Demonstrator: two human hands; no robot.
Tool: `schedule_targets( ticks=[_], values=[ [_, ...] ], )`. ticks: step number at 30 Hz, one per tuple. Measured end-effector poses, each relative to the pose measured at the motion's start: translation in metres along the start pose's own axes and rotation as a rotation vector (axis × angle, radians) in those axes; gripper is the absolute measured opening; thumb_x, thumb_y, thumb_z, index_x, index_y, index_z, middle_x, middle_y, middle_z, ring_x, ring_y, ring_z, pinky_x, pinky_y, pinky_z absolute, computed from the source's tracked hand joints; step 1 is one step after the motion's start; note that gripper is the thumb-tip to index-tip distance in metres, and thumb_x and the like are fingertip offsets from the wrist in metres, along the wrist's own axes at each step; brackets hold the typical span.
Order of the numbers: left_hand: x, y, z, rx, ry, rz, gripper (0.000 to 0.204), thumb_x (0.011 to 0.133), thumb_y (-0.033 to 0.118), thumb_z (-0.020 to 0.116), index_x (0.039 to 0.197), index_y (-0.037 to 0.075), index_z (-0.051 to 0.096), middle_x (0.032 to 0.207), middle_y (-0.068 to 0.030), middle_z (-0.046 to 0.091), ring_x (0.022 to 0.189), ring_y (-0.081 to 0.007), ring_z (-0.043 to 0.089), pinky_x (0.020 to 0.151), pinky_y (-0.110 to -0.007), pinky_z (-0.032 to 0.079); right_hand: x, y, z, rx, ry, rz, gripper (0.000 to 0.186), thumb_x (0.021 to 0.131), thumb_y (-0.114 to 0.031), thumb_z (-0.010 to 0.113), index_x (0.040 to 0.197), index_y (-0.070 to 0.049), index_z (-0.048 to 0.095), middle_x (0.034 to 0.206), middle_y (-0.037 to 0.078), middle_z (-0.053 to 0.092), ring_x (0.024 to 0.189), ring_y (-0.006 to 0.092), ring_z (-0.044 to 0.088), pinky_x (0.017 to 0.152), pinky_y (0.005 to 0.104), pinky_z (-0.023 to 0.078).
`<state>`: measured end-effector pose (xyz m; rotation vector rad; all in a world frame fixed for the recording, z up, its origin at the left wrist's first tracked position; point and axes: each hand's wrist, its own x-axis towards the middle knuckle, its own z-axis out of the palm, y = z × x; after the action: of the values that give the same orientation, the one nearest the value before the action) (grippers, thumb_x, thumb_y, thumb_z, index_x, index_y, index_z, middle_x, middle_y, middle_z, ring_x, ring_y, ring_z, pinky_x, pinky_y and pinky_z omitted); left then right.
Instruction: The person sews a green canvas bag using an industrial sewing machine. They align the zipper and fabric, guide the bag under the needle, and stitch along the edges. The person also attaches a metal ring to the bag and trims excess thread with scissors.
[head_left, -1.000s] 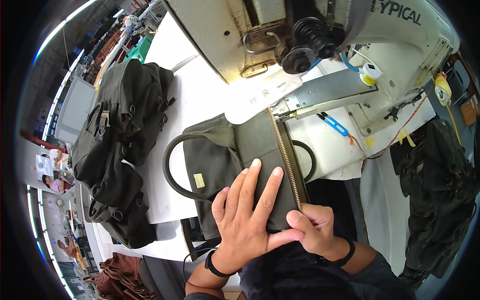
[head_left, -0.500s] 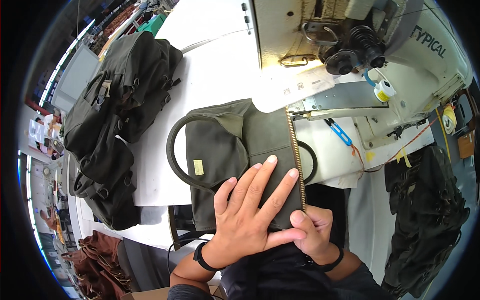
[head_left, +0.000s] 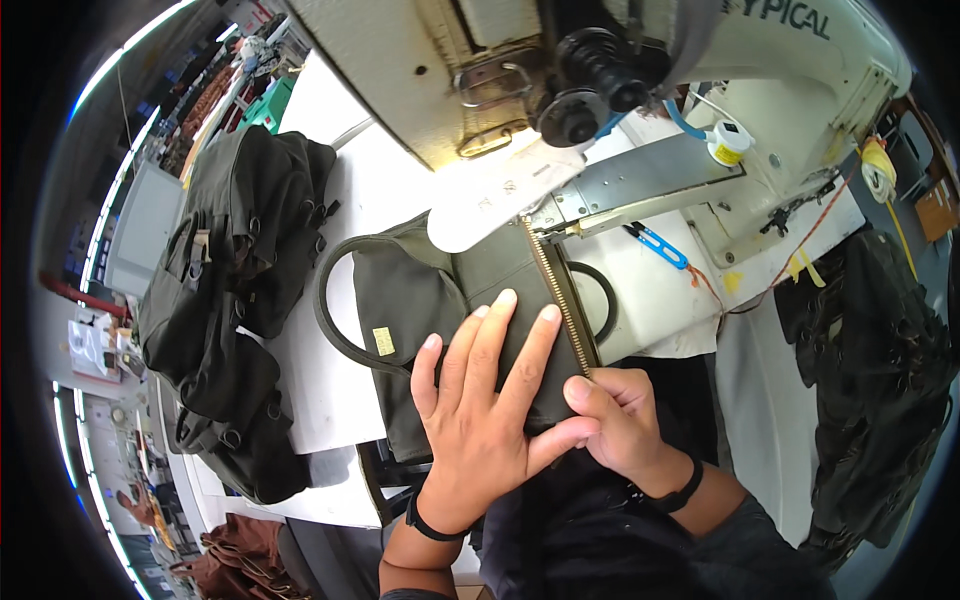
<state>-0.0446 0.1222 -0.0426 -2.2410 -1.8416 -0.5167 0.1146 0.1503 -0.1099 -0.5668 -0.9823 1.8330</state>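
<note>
An olive-green fabric bag (head_left: 405, 290) with looped handles and a small yellowish label lies on the white sewing table. A brass-toothed zipper (head_left: 560, 297) runs along its right edge, up to the sewing machine (head_left: 590, 190). My left hand (head_left: 485, 420) rests flat on the bag, fingers spread, its thumb pointing toward my other hand. At the near end of the zipper, my right hand (head_left: 620, 420) is closed on the bag's zippered edge, thumb on top and fingers curled. A white guard plate (head_left: 490, 205) hides the far end of the zipper.
Similar dark green bags (head_left: 230, 300) are piled at the left, and more dark bags (head_left: 880, 390) hang at the right. Blue thread snips (head_left: 660, 247) lie beside the machine's arm. Brown fabric pieces (head_left: 245, 555) sit lower left.
The view has shifted and tilted, so the machine and bag appear farther left. My right hand has come up around the zipper's near end. My left hand stays flat on the bag.
</note>
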Motion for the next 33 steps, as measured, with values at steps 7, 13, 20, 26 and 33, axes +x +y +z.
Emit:
schedule_targets(
  ticks=[7,13,20,26,33],
  values=[
    [0.014,-0.004,0.002,-0.004,0.024,0.010,0.084,0.097,0.079,0.044,0.147,0.015,0.065,0.147,-0.0142,0.060,0.136,-0.0275,0.055,0.126,-0.049,0.013,0.013,0.001,0.000,0.038,-0.003,0.002,0.043,0.110,-0.027,0.062,0.073,-0.005,0.064,0.064,-0.001,0.058,0.057,0.0045,0.051,0.052,0.0227,0.038],
    [0.024,-0.007,0.009,-0.009,0.087,0.012,0.072,0.101,0.068,0.051,0.143,0.012,0.067,0.143,-0.0133,0.064,0.132,-0.0281,0.058,0.125,-0.049,0.017,0.030,-0.007,0.004,0.046,0.008,-0.019,0.039,0.110,-0.026,0.062,0.079,-0.003,0.070,0.066,-0.001,0.061,0.057,0.0047,0.051,0.052,0.0221,0.039],
    [0.014,0.005,0.017,-0.111,0.162,0.015,0.044,0.107,0.035,0.053,0.134,0.006,0.073,0.138,-0.0148,0.069,0.131,-0.0294,0.063,0.126,-0.049,0.022,0.026,-0.007,-0.001,-0.102,0.026,0.000,0.039,0.110,-0.024,0.063,0.077,-0.003,0.065,0.065,-0.003,0.057,0.058,0.0031,0.046,0.051,0.0235,0.036],
    [0.008,0.004,0.027,-0.154,0.152,0.020,0.044,0.109,0.027,0.046,0.137,0.001,0.068,0.142,-0.0164,0.067,0.134,-0.0320,0.061,0.122,-0.048,0.031,0.029,-0.011,0.000,-0.334,0.063,-0.156,0.040,0.110,-0.021,0.063,0.075,-0.003,0.055,0.063,-0.006,0.047,0.062,0.0021,0.037,0.051,0.0260,0.032],
    [0.012,0.000,0.027,-0.159,0.197,0.063,0.043,0.109,0.025,0.046,0.136,0.000,0.068,0.139,-0.0167,0.069,0.128,-0.0289,0.065,0.117,-0.044,0.036,0.028,-0.014,0.006,-0.277,0.065,-0.119,0.041,0.110,-0.021,0.061,0.074,-0.003,0.055,0.063,-0.005,0.050,0.060,0.0013,0.042,0.050,0.0248,0.033]
  ],
)
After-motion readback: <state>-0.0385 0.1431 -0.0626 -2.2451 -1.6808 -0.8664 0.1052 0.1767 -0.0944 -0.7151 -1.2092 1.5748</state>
